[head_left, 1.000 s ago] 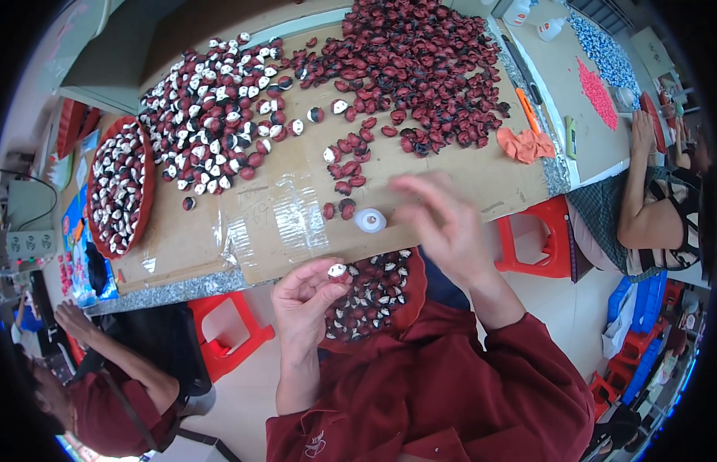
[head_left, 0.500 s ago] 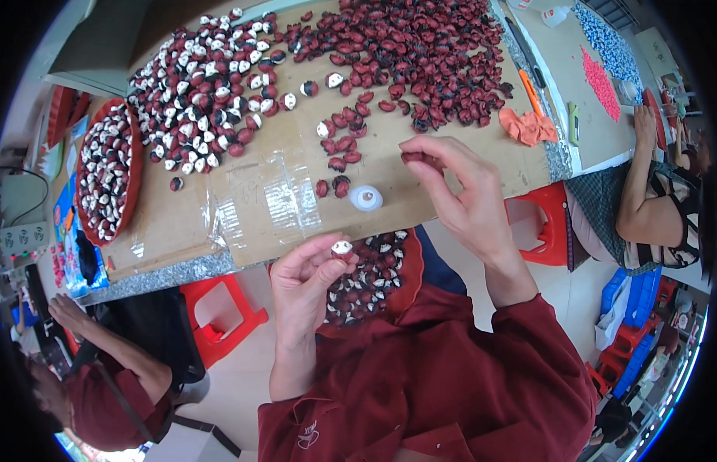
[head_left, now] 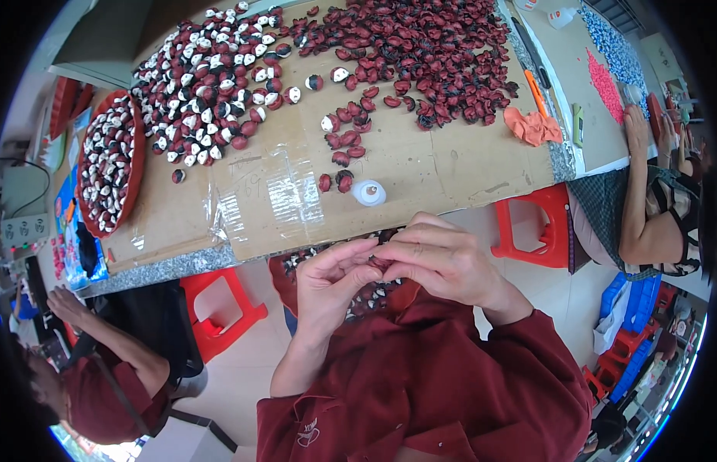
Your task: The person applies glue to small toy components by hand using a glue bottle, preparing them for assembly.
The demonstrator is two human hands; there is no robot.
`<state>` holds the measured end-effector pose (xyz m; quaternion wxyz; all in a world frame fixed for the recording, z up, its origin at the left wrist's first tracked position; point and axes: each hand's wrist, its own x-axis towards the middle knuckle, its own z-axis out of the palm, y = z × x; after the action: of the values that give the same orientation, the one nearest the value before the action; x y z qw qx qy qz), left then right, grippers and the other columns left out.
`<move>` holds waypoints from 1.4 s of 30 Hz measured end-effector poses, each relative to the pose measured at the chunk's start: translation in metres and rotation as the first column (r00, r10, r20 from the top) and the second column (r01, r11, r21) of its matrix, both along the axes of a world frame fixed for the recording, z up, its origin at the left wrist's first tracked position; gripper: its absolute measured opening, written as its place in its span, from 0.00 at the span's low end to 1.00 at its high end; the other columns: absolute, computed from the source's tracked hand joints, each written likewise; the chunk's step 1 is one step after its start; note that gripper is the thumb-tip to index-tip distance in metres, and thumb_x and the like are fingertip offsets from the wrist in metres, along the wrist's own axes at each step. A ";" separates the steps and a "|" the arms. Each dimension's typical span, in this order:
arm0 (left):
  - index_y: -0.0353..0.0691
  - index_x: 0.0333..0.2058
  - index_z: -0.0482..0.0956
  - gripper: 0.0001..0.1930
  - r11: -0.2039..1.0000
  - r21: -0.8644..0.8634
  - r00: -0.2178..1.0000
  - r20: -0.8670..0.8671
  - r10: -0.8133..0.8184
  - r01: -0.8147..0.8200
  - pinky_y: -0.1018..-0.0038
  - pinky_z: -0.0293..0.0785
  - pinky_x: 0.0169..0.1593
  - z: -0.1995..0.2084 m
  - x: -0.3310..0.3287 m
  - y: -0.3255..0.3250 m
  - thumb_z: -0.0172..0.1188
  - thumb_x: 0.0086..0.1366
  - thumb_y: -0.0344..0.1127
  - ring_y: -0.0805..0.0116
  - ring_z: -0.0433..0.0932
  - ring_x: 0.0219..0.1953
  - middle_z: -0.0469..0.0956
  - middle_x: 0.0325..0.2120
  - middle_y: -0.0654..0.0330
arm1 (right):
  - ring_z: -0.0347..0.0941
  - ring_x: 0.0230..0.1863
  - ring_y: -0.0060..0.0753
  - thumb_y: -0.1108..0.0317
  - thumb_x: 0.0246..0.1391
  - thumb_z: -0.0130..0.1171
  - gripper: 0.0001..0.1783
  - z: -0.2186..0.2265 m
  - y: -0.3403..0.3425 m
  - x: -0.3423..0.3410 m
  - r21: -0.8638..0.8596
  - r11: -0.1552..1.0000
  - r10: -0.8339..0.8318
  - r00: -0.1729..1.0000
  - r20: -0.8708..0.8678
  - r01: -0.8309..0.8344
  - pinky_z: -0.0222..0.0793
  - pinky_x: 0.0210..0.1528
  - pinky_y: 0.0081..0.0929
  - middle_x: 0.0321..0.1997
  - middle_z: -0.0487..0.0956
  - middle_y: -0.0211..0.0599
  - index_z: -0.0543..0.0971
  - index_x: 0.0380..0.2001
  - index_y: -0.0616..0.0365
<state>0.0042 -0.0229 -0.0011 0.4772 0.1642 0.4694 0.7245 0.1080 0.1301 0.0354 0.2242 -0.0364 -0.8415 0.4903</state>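
Over my lap, my left hand [head_left: 328, 281] and my right hand [head_left: 443, 262] meet fingertip to fingertip. Between them is a small dark red piece [head_left: 380, 263], mostly covered by the fingers. The left hand pinches a small round red piece whose white face is now hidden; the right pinches a dark red shell-like cap against it. Just below the hands is a red tray [head_left: 284, 286] of red and white pieces. Beyond them on the table stand a white squeeze bottle [head_left: 368, 192] and several loose dark red caps [head_left: 349, 138].
A large heap of dark red caps [head_left: 443, 54] lies at the far middle. White-faced round pieces [head_left: 204, 92] are heaped far left, beside a full red tray [head_left: 135, 173]. An orange crumpled cloth [head_left: 532, 126] lies right. Red stools [head_left: 220, 316] and co-workers flank me.
My right hand has come down and left from above the table with the cap to meet my left hand. The left hand has shifted slightly right, and its piece's white face is now covered.
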 end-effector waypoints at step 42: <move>0.30 0.47 0.73 0.23 0.840 -0.426 0.523 -0.826 -0.210 -0.336 0.78 0.76 0.32 0.041 -0.053 0.063 0.64 0.50 0.24 0.75 0.76 0.27 0.76 0.34 0.53 | 0.71 0.32 0.35 0.75 0.36 0.66 0.16 -0.020 0.009 -0.028 0.096 0.897 -0.426 0.901 -0.078 0.432 0.67 0.35 0.27 0.32 0.77 0.37 0.78 0.33 0.62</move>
<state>-0.0487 0.0397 0.0395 0.1842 0.3367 0.8297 0.4053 0.0804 0.1389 0.0159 0.3516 -0.1949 -0.8321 0.3820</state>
